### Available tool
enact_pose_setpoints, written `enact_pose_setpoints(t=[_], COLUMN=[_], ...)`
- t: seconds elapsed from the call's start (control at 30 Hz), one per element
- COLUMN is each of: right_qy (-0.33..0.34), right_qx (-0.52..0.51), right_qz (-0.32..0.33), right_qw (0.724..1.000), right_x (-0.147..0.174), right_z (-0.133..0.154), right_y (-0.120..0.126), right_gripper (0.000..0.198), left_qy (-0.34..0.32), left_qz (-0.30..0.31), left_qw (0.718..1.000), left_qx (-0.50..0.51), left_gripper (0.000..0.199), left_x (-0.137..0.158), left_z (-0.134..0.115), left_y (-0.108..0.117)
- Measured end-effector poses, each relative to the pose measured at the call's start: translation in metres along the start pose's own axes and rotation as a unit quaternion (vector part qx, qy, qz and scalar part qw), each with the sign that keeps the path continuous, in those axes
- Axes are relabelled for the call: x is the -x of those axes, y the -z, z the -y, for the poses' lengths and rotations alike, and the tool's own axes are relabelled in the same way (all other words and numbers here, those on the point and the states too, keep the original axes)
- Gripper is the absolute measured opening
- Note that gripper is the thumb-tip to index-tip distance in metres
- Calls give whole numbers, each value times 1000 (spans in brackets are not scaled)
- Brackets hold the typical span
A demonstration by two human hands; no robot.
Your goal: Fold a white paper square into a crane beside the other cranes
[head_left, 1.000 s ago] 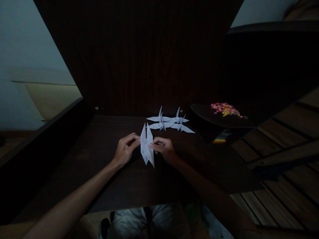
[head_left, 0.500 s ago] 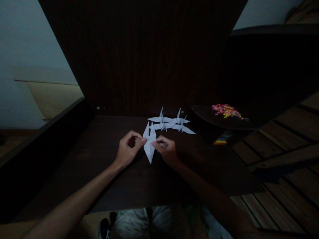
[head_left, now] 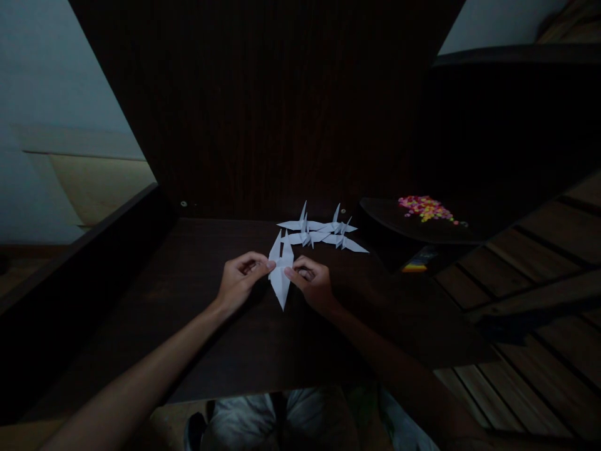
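Note:
Between my two hands is a piece of folded white origami paper, its single point toward me and two narrow points away from me. My left hand pinches its left edge, thumb on top. On the opposite edge my right hand grips it the same way, with the other fingers curled and partly hidden. Just beyond lie several white origami cranes with wings spread, close together and overlapping.
The dark wooden desk has a tall back panel and a raised left side board. To the right, a rounded shelf bears a heap of small pink, red and yellow pieces. Slatted wood lies farther right.
The left thumb has shifted very slightly on the folded paper. Both hands keep their grip, and the cranes stay where they were.

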State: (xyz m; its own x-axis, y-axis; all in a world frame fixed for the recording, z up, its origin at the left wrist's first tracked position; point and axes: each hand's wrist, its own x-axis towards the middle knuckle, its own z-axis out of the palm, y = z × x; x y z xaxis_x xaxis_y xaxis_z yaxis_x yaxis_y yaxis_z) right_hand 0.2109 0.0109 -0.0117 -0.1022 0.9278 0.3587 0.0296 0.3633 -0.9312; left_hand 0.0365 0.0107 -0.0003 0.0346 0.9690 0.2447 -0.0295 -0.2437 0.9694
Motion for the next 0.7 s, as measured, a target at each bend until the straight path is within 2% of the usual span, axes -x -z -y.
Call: enact_pose_setpoints(t=[0.3, 0.47, 0.7], right_qy=[3, 11, 17], right_qx=[-3, -10, 32], right_qz=[6, 8, 2], right_qw=[1000, 1000, 999], right_x=[0, -1, -1], right_z=[-3, -4, -5], right_y=[2, 2, 1], right_gripper=[19, 17, 19], left_qy=[-43, -74, -48], left_qz=[-30, -50, -59], left_qw=[997, 993, 994], left_qx=[-53, -73, -78], left_gripper=[19, 18, 21], left_x=[2, 1, 1], left_z=[-10, -6, -4], left_y=[-2, -2, -1])
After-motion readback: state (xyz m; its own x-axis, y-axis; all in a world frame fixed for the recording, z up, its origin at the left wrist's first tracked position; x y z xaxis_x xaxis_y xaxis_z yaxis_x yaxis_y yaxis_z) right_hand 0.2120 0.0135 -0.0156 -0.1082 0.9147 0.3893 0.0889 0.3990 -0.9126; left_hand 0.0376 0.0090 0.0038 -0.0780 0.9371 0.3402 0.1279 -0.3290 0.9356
